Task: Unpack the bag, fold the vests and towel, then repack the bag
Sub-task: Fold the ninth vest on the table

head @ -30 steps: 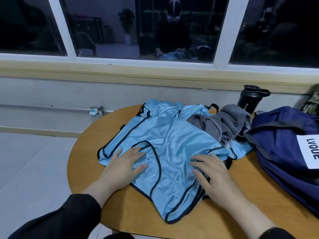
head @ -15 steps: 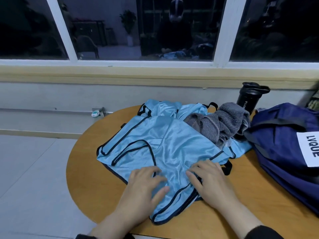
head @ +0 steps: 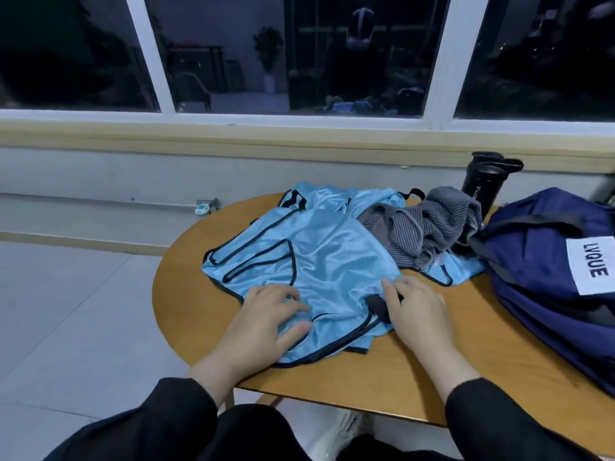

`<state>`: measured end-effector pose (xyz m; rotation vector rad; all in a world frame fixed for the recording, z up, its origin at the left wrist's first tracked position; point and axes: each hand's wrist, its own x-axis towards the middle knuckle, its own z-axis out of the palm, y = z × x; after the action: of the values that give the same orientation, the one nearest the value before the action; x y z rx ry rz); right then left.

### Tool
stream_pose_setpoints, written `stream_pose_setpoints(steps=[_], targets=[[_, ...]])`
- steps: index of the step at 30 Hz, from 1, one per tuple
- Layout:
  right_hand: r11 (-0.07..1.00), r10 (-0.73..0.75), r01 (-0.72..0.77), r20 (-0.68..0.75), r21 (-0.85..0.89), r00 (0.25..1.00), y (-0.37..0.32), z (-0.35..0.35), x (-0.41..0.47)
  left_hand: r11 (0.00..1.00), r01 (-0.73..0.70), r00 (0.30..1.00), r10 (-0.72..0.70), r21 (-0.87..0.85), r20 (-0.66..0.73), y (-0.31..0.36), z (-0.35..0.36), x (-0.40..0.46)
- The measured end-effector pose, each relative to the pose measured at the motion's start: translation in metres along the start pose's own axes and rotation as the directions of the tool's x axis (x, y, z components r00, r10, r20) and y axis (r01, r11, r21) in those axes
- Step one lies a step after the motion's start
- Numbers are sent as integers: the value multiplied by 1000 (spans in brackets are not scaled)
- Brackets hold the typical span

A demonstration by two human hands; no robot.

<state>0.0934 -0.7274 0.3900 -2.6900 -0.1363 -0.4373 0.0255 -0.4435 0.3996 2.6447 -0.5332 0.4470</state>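
Windows [head: 299,54] fill the upper part of the frame, dark panes between white bars, and below them we see a pale sill and a grey wall. Across the lower right spreads the round wooden counter [head: 432,377]. At the right edge of the frame a navy bag [head: 539,261] lies on it, a white label reading LVQUE on its side. In the middle of the frame a light blue vest [head: 326,261] with dark trim is spread over the counter, and another blue vest [head: 319,197] lies bunched just behind it. A grey striped towel [head: 429,227] sits crumpled between the vests and the bag, touching both. Behind the towel, in the upper right, stands a black bottle [head: 482,184].

We see our left hand [head: 263,324] resting flat on the near edge of the spread vest, fingers loosely straight. Our right hand [head: 416,311] lies beside it at the vest's right edge, fingertips touching the cloth and dark trim; whether it pinches the cloth we cannot tell.
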Motion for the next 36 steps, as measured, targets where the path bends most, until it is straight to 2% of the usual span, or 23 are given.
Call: stream_pose_setpoints(steps=[3,5,8,12,15,18,21,24,26,29,32,34,36], targets=[[999,-18,19,-34,42,999,-2,-3,1,995,-89,987,81,51,141,18,1,-11],[993,-17,23,-47,112,999,0,-2,2,989,-101,974,76,106,215,23,3,-8],[986,-21,31,-60,166,998,0,-1,2,997,-37,985,25,66,172,20,7,-3],[985,-16,24,-48,169,999,0,0,3,995,-27,994,16,95,112,16,12,-6],[963,28,-22,-20,268,999,0,-3,2,995,54,995,-61,84,76,24,5,-5],[887,76,-100,71,452,995,9,-13,5,986,158,985,-161,51,61,25,0,-8],[878,-67,-82,291,471,955,31,-36,16,975,223,974,-223,11,43,23,-1,-8],[948,-271,134,512,289,815,56,-54,23,967,255,966,-254,-22,46,23,-2,-9],[929,-369,301,543,213,754,62,-57,27,969,244,969,-242,-35,60,24,-4,-8],[890,-453,405,522,212,723,60,-49,28,980,197,978,-193,-37,80,22,-4,-9],[903,-428,395,436,169,792,61,-39,21,988,152,985,-149,-26,91,24,-3,-12],[898,-432,371,312,238,846,58,-42,12,995,100,993,-100,-5,67,27,-2,-16],[877,-399,305,209,371,893,51,-55,7,990,111,994,-110,-86,13,29,-2,-22]])
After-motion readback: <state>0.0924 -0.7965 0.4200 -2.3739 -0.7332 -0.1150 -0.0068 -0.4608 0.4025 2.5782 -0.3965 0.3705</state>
